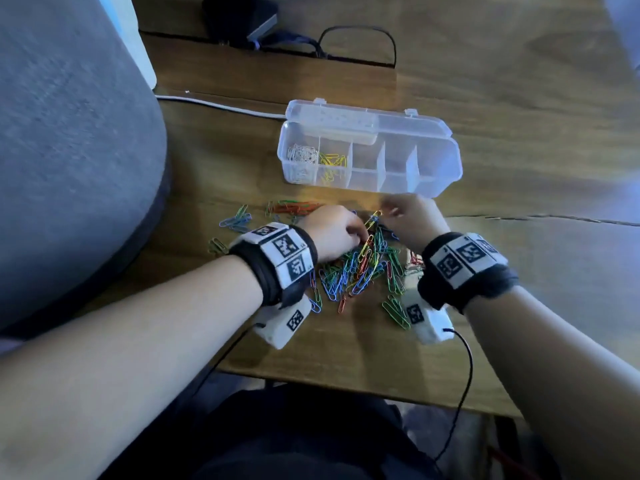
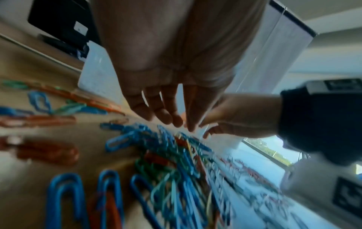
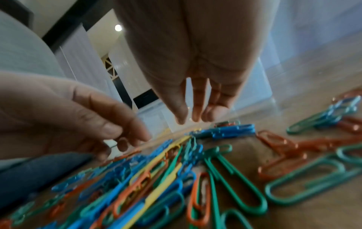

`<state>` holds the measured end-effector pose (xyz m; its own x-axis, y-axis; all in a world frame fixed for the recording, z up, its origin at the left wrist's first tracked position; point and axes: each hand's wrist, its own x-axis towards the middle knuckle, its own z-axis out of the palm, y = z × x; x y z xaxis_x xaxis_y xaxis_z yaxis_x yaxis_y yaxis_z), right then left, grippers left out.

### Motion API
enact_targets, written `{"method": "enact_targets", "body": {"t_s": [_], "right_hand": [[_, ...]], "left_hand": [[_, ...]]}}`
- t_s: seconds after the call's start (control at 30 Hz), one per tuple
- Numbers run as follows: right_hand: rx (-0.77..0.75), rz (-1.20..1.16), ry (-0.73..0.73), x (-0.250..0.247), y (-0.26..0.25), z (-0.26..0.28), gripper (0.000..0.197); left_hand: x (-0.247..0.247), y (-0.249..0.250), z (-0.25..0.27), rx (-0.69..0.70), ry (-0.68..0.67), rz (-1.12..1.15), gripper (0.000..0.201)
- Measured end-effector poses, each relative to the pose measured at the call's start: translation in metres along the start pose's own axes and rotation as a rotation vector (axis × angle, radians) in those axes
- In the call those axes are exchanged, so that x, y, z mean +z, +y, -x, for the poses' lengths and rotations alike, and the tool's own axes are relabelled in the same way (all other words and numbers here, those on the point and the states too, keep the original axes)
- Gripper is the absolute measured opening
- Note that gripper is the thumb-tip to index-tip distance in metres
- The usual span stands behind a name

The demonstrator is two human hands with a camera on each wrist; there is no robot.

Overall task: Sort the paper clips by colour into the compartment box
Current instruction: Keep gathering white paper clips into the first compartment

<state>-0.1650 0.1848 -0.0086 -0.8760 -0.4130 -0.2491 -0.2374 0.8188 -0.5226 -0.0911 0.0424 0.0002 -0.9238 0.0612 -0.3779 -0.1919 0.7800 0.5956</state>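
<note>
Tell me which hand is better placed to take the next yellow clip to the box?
Probably the right hand. It is nearer the compartment box and beside the top of a yellow clip in the pile, fingers free. The left hand is lower, farther from the box.

Multicoloured paper clips (image 1: 360, 268), clear box (image 1: 446, 168)

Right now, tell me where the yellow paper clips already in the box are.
In the head view, the yellow paper clips lie in the compartment box second from its left end, beside the white clips, beyond the loose pile.
</note>
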Motion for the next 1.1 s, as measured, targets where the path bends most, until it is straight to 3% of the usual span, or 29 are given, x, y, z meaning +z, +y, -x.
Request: {"method": "enact_targets", "body": {"t_s": [0.17,0.27,0.43,0.5,0.6,0.77,0.9,1.0,1.1], "right_hand": [[-0.2,0.278,-0.078,0.021,0.005,-0.015,0.025],[-0.187,0.298,-0.03,0.019,0.011,-0.013,0.016],[-0.103,0.344,-0.075,0.019,0.023,-0.007,0.019],[-0.097,0.243,-0.032,0.018,0.023,0.0,0.011],[-0.075,-0.163,0.083,0.009,0.022,0.012,0.007],[0.011,-0.891,0.045,-0.003,0.02,0.029,0.016],[0.084,-1.271,-0.01,-0.003,0.021,0.04,0.016],[0.233,-1.269,-0.055,0.004,0.024,0.049,0.024],[0.375,-0.87,-0.072,0.014,0.028,0.052,0.029]], "left_hand": [[0.02,0.004,-0.01,-0.035,0.108,-0.102,0.009],[0.018,0.002,-0.013,-0.061,0.081,-0.164,0.008],[0.011,-0.008,-0.012,-0.084,0.092,-0.172,0.006],[0.011,-0.008,-0.01,-0.086,0.108,-0.158,0.008],[0.011,-0.01,-0.008,-0.107,0.166,-0.091,0.008],[0.018,-0.01,-0.006,-0.119,0.12,-0.128,0.014],[0.019,-0.01,-0.007,-0.103,0.146,-0.142,0.017],[0.015,-0.016,-0.004,-0.095,0.18,0.038,0.006],[0.013,-0.023,0.0,-0.059,0.177,0.389,0.016]]}}
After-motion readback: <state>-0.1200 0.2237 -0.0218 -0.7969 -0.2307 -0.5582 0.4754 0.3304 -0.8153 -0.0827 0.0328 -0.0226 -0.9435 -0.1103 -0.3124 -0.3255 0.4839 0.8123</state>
